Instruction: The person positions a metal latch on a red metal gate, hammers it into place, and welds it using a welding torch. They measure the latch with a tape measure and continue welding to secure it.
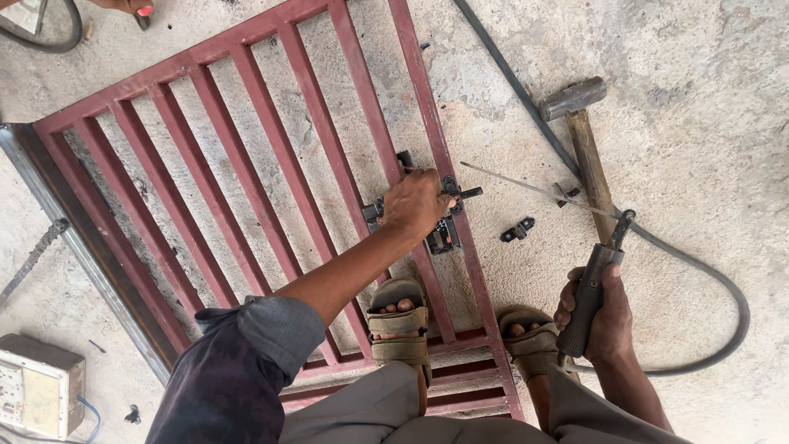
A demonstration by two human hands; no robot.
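On the rough concrete floor (699, 164) lies a dark red metal gate of flat parallel bars (246, 164), and a small black metal latch fitting (444, 234) sits on its right-hand upright, about midway along the bar. The left hand (415, 201) is pressed down over that fitting, fingers curled around it, so most of the part is hidden; a short black bolt sticks out past the knuckles toward the bare floor. The left forearm reaches diagonally up across the gate bars from a rolled grey-blue sleeve. The right hand (604, 321) is clenched around the black handle of a welding electrode holder (596, 279), held upright off the gate, with a thin grey welding rod (534, 189) slanting from its jaw back toward the latch. A thick black cable (723, 271) loops from the holder over the floor and runs up along the gate's right side. Just beside the rod lies a hammer with a steel head and worn wooden handle (588, 156), and a small loose black metal piece (518, 230) rests between hammer and gate. Both feet, in tan sandals (399, 325), are planted on the gate's lower bars. At lower left sits a pale boxy electrical unit with a blue wire (37, 386). At the top left corner another person's hand (127, 6) shows, well apart.
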